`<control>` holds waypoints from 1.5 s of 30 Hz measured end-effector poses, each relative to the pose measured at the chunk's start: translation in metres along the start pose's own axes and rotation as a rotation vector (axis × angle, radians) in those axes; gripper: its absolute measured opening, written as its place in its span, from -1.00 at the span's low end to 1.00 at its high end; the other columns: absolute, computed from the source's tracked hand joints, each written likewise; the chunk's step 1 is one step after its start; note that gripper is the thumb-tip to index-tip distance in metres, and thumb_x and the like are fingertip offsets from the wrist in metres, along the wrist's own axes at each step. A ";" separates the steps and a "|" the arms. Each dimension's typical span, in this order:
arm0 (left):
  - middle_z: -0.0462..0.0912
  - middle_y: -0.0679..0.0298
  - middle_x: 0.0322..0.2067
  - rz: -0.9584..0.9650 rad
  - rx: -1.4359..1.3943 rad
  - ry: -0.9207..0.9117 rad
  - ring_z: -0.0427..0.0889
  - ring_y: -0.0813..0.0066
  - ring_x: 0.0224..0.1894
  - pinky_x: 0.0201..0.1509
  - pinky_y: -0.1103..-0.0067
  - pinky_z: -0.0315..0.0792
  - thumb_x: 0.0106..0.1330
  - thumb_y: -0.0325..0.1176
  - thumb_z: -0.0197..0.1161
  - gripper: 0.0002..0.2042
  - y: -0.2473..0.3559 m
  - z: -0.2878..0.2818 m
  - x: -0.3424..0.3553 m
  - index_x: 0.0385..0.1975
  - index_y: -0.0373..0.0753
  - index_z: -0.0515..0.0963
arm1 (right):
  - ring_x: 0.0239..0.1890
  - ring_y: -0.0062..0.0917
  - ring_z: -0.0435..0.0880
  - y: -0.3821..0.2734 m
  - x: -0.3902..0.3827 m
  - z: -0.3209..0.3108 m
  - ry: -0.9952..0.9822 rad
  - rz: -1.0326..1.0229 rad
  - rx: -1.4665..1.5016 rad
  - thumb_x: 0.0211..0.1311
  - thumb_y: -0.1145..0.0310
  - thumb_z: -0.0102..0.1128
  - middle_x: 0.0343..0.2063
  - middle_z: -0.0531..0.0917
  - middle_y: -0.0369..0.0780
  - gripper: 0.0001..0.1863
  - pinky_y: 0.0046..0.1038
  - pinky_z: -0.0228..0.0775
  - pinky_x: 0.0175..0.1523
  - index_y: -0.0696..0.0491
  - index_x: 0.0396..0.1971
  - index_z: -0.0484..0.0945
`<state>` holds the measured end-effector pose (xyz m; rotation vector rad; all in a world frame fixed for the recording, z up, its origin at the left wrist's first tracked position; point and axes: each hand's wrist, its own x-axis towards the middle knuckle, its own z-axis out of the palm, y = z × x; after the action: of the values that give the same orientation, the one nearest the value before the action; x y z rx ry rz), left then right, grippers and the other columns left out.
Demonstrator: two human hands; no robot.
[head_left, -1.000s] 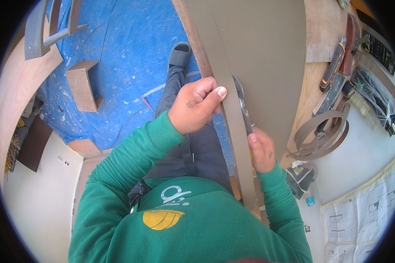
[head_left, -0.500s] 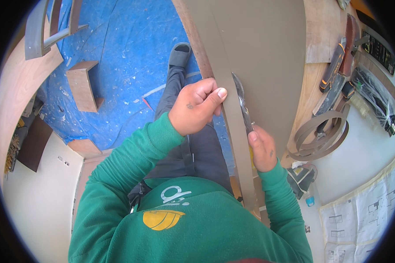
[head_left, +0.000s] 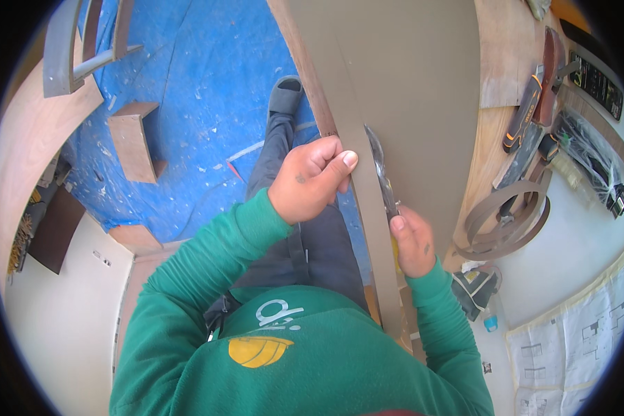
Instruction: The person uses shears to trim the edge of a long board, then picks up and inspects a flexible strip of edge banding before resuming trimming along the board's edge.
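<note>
My left hand (head_left: 313,177) is closed, thumb and bent fingers pinching a long grey-brown strip (head_left: 383,277) along the left side of a large grey-brown board (head_left: 410,90). My right hand (head_left: 412,241), lower and to the right, is closed on a metal cutting tool (head_left: 379,168) with some yellow at its handle. The tool's narrow blade lies lengthwise beside the strip, its tip just above and right of my left thumb. The handle is mostly hidden by my fingers. The board's rough wooden edge (head_left: 301,73) shows above my left hand.
At right are hand tools (head_left: 522,114), coiled strips (head_left: 506,225), bagged items (head_left: 589,156) and paper drawings (head_left: 568,350). At left, a blue floor sheet (head_left: 194,97) carries a small plywood piece (head_left: 130,142); curved pieces (head_left: 59,52) are above it and plywood (head_left: 31,159) runs along the left side.
The whole view has shifted slightly downward in the picture, my hands and the tool with it. Their grips and their places along the board look nearly the same.
</note>
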<state>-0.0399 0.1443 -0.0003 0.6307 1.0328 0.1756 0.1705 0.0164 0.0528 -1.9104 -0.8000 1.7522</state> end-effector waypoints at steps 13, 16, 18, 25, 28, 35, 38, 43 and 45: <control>0.58 0.36 -0.52 0.012 -0.002 0.006 0.45 0.70 -0.58 -0.50 0.70 0.35 0.60 -0.18 0.08 -0.72 -0.003 0.000 0.002 -0.18 -0.29 0.58 | -0.44 -0.57 0.32 -0.005 0.002 0.004 0.009 -0.016 -0.016 0.54 0.03 -0.01 -0.54 0.40 -0.28 -0.52 -0.43 0.26 -0.31 0.19 -0.36 0.46; 0.57 0.37 -0.55 0.017 -0.022 0.027 0.44 0.71 -0.60 -0.54 0.66 0.32 0.54 -0.15 0.13 -0.69 0.000 0.002 0.001 -0.40 -0.25 0.50 | -0.44 -0.57 0.31 -0.005 0.003 0.004 -0.002 -0.005 -0.018 0.55 0.01 -0.02 -0.54 0.39 -0.27 -0.52 -0.43 0.26 -0.31 0.19 -0.35 0.46; 0.57 0.37 -0.56 0.025 -0.026 0.026 0.44 0.72 -0.60 -0.54 0.66 0.32 0.54 -0.15 0.13 -0.69 -0.002 0.003 0.001 -0.39 -0.25 0.50 | -0.44 -0.57 0.31 -0.008 0.003 0.005 -0.009 0.010 -0.014 0.55 0.00 -0.03 -0.54 0.38 -0.27 -0.51 -0.43 0.25 -0.31 0.19 -0.36 0.45; 0.56 0.38 -0.54 0.039 -0.056 0.018 0.41 0.74 -0.59 -0.54 0.67 0.28 0.55 -0.16 0.13 -0.71 0.000 0.004 0.000 -0.32 -0.27 0.54 | -0.43 -0.57 0.31 -0.014 0.004 0.006 -0.017 0.032 -0.020 0.57 -0.03 -0.07 -0.54 0.38 -0.29 -0.48 -0.43 0.24 -0.30 0.19 -0.36 0.46; 0.56 0.38 -0.53 0.037 -0.058 0.015 0.40 0.75 -0.59 -0.54 0.68 0.27 0.55 -0.16 0.12 -0.71 -0.001 0.003 0.000 -0.29 -0.27 0.55 | -0.43 -0.59 0.31 -0.013 0.004 0.005 -0.023 0.037 -0.020 0.57 -0.03 -0.06 -0.54 0.38 -0.30 -0.48 -0.44 0.24 -0.30 0.18 -0.37 0.46; 0.55 0.37 -0.54 0.029 -0.043 0.010 0.40 0.74 -0.59 -0.54 0.67 0.28 0.55 -0.16 0.12 -0.71 0.001 0.003 -0.002 -0.29 -0.28 0.55 | -0.45 -0.63 0.30 -0.001 0.001 0.003 0.016 0.026 -0.014 0.54 0.03 0.03 -0.57 0.38 -0.32 -0.52 -0.46 0.25 -0.34 0.18 -0.43 0.45; 0.55 0.37 -0.54 0.033 -0.028 0.007 0.41 0.73 -0.59 -0.54 0.66 0.29 0.55 -0.16 0.12 -0.70 0.001 0.002 -0.002 -0.30 -0.28 0.55 | -0.46 -0.63 0.30 -0.003 0.001 0.004 0.026 0.014 -0.004 0.53 0.03 0.05 -0.58 0.37 -0.33 -0.51 -0.46 0.25 -0.35 0.18 -0.44 0.45; 0.56 0.37 -0.55 0.021 -0.019 0.003 0.42 0.73 -0.59 -0.53 0.66 0.30 0.55 -0.15 0.13 -0.70 0.001 0.001 -0.002 -0.34 -0.26 0.52 | -0.46 -0.62 0.31 -0.006 0.001 0.004 0.027 0.002 -0.022 0.54 0.02 0.03 -0.58 0.39 -0.31 -0.51 -0.45 0.25 -0.35 0.19 -0.40 0.47; 0.56 0.37 -0.55 0.027 -0.029 0.004 0.43 0.72 -0.59 -0.53 0.66 0.31 0.55 -0.15 0.13 -0.70 0.001 0.002 -0.003 -0.35 -0.26 0.51 | -0.46 -0.61 0.32 -0.010 0.003 0.004 0.020 -0.003 -0.040 0.54 0.01 0.02 -0.57 0.40 -0.30 -0.51 -0.44 0.25 -0.34 0.19 -0.38 0.49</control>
<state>-0.0394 0.1435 0.0030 0.6182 1.0243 0.2152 0.1653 0.0258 0.0563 -1.9481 -0.8365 1.7254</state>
